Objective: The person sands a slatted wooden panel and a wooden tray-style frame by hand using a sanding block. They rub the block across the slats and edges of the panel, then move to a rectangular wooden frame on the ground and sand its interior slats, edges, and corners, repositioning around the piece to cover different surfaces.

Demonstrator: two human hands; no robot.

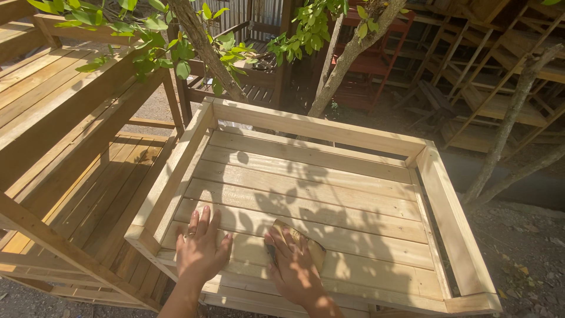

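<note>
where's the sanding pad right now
In the head view, the tan sanding pad lies under the right hand on the near slats of the pale wooden tray, with the left hand flat beside it.

The slatted tray is pale, yellowish raw wood with fine straight grain, and dark, mottled leaf shadows fall across its boards. The pad under the right hand is tan brown with a darker edge. The wooden frames to the left are a warmer honey orange. The leaves overhead are bright green, the tree trunks grey-brown. A rack behind them is red. The ground is dull grey gravel with a few yellow leaves.
</note>
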